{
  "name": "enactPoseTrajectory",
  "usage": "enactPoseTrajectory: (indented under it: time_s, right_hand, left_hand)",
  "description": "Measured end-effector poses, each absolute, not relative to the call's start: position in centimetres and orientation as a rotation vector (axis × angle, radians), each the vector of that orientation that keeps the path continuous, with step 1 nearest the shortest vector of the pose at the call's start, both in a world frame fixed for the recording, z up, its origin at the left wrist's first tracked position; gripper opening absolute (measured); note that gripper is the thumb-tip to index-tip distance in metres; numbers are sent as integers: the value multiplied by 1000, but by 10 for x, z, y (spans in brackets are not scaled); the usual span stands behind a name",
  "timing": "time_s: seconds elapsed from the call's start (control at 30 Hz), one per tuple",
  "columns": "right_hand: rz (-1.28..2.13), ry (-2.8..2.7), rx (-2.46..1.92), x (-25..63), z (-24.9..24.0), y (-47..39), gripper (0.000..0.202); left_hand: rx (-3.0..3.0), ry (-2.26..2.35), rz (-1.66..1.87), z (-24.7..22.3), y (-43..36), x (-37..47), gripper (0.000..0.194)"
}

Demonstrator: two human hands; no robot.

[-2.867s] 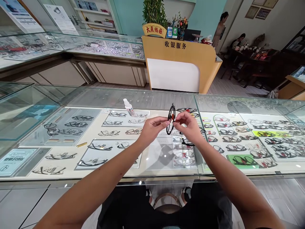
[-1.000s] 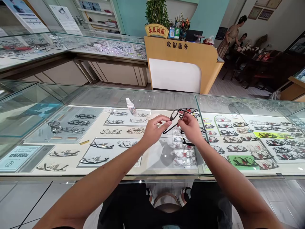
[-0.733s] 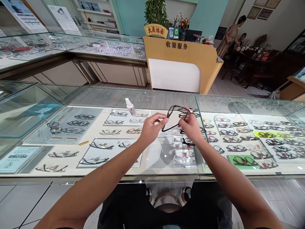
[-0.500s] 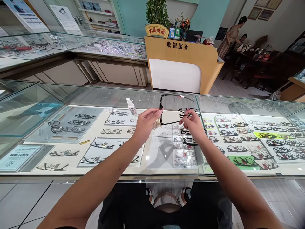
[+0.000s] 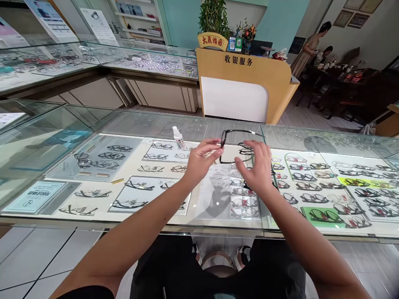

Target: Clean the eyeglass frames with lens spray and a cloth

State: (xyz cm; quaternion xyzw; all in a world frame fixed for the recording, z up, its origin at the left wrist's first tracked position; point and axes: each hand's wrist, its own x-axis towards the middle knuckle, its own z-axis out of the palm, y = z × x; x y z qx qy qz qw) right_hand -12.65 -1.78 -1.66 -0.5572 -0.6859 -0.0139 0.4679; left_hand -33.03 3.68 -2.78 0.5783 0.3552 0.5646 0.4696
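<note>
My left hand (image 5: 204,160) pinches a pair of black-framed eyeglasses (image 5: 222,139) at the front of the frame, above the glass counter. The temples stretch out to the right, one above the other. Beside the lower temple is my right hand (image 5: 258,166), its thumb and fingers apart. A small white spray bottle (image 5: 178,138) stands on the counter beyond my left hand. Beneath the glass, rows of eyeglasses (image 5: 139,185) lie on white and grey sheets.
Behind the counter stands a wooden cashier desk (image 5: 277,79) with a plant (image 5: 213,18). More glass cases (image 5: 149,62) run along the back left. Two people are at a dark table at the far right. The counter's front edge (image 5: 218,230) runs close to my lap.
My right hand has opened and let go of the temple it was pinching. The eyeglasses have turned slightly in my left hand. The view has shifted a little to the left.
</note>
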Motion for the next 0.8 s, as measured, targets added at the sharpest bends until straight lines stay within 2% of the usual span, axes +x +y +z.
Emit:
enactPoseTrajectory:
  time_s: [0.17, 0.43, 0.57, 0.67, 0.8]
  right_hand:
    - [199, -1834, -1267, -138, -25, -21, 54]
    - [228, -1860, -1181, -139, -36, -17, 33]
    - [248, -1834, -1190, -138, -37, -16, 27]
    - [243, -1800, -1215, -135, -38, -14, 29]
    - [223, -1735, -1278, -128, -37, -12, 35]
  left_hand:
    - [1510, 806, 1291, -33, 26, -322, 18]
    - [1385, 779, 1195, -32, 26, -318, 27]
    - [1494, 775, 1193, -30, 21, -318, 25]
    - [1756, 879, 1328, -24, 18, -323, 26]
    - [1882, 1207, 1706, -17, 28, -339, 46]
